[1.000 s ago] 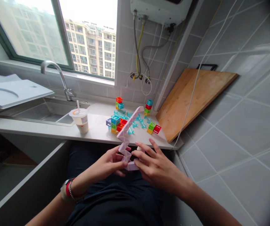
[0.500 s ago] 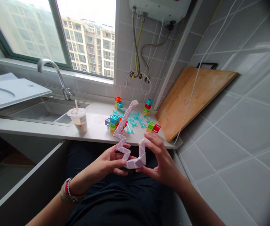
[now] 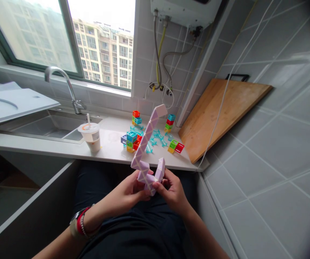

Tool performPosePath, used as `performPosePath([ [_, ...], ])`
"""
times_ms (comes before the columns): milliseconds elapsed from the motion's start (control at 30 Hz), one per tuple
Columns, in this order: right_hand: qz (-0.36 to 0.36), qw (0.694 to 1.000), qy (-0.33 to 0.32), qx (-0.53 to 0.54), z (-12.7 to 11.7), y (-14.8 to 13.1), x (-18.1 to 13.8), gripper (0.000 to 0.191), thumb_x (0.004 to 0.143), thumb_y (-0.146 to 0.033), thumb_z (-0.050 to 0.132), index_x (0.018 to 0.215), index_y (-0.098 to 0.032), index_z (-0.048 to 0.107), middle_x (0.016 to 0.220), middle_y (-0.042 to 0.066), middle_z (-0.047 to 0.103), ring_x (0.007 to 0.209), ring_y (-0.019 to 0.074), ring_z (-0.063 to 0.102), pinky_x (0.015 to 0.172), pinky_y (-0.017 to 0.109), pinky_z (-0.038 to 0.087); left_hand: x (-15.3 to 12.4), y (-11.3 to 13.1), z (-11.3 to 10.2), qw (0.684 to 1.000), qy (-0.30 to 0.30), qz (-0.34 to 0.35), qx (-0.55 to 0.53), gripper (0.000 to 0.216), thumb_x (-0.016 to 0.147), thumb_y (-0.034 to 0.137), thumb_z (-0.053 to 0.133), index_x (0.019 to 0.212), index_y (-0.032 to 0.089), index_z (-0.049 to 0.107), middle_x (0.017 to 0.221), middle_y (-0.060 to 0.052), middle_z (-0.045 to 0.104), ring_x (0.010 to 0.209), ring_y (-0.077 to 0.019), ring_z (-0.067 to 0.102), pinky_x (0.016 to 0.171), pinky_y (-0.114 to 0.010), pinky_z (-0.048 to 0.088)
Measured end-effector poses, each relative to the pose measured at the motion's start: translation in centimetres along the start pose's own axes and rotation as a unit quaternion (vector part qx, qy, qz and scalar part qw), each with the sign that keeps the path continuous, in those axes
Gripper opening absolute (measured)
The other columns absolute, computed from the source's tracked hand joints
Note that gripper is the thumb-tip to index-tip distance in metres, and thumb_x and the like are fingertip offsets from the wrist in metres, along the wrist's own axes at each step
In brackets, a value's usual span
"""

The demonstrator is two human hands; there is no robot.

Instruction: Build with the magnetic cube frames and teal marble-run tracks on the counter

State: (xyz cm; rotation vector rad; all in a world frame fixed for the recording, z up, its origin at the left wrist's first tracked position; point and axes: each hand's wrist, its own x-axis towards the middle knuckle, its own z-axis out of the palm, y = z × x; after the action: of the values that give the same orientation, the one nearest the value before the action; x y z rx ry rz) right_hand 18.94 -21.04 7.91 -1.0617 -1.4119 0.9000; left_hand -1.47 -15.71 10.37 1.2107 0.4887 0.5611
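Note:
A purple-and-white snake puzzle [image 3: 145, 143], made of hinged wedges, is held up in front of me over my lap. Its long straight part points up and bends right at the tip; the lower part zigzags and turns up in a short arm. My left hand [image 3: 134, 189] is closed around the bottom left of it, thumb on a lower wedge. My right hand [image 3: 172, 189] grips the base of the short arm, thumb in front and fingers curled behind. Some fingertips are hidden by the puzzle.
On the white counter [image 3: 111, 153] stand coloured cube frames [image 3: 131, 138], a cube stack [image 3: 169, 123], clear teal pieces [image 3: 158, 138] and a lidded cup with a straw [image 3: 91, 138]. A sink [image 3: 49, 126] lies left; a wooden board [image 3: 222, 115] leans right.
The puzzle's lower section has been twisted from an open U into a tighter bend. My right hand has moved left and closed on it. The long part's tip shifted up and right.

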Motion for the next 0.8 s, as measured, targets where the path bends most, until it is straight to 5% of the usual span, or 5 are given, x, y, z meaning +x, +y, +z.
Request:
performPosePath([
  [200, 0.107, 0.981, 0.026, 0.158, 0.9, 1.6, 0.0, 0.044, 0.085, -0.059, 0.076, 0.084, -0.017, 0.065, 0.070, -0.002, 0.053, 0.058, 0.0108, 0.042, 0.052, 0.023, 0.037, 0.3, 0.4, 0.4, 0.998, 0.002, -0.058, -0.025, 0.062, 0.084, 0.037, 0.083, 0.135, 0.024, 0.050, 0.116, -0.012, 0.073, 0.108, -0.0311, 0.073, 0.082, -0.039, 0.063],
  [367, 0.190, 0.920, 0.071, 0.336, 1.0, 2.1, 0.6, 0.050, 0.087, -0.066, 0.070, 0.082, -0.017, 0.062, 0.068, -0.002, 0.052, 0.055, 0.0086, 0.039, 0.048, 0.020, 0.031, 0.5, 0.0, 0.2, 0.998, -0.001, -0.045, -0.032, 0.060, 0.086, 0.035, 0.081, 0.135, 0.024, 0.048, 0.120, -0.013, 0.073, 0.111, -0.0314, 0.073, 0.084, -0.040, 0.064],
  [633, 0.232, 0.882, 0.025, 0.408, 0.6, 1.1, 1.7, 0.044, 0.082, -0.059, 0.080, 0.087, -0.018, 0.063, 0.063, -0.007, 0.045, 0.050, 0.0062, 0.034, 0.042, 0.014, 0.027, 1.2, -1.1, 0.6, 0.999, 0.024, -0.023, -0.010, 0.044, 0.085, 0.038, 0.082, 0.119, 0.016, 0.063, 0.106, -0.011, 0.074, 0.089, -0.0208, 0.073, 0.062, -0.024, 0.064],
  [800, 0.172, 0.863, 0.003, 0.475, 1.2, 2.0, 2.2, 0.047, 0.069, -0.050, 0.091, 0.098, -0.021, 0.066, 0.066, -0.010, 0.039, 0.049, 0.0040, 0.017, 0.039, 0.011, 0.023, 1.5, -1.6, 1.3, 0.998, 0.026, -0.027, -0.052, 0.041, 0.084, 0.041, 0.082, 0.110, 0.012, 0.071, 0.101, -0.012, 0.075, 0.081, -0.0187, 0.072, 0.053, -0.019, 0.061],
])
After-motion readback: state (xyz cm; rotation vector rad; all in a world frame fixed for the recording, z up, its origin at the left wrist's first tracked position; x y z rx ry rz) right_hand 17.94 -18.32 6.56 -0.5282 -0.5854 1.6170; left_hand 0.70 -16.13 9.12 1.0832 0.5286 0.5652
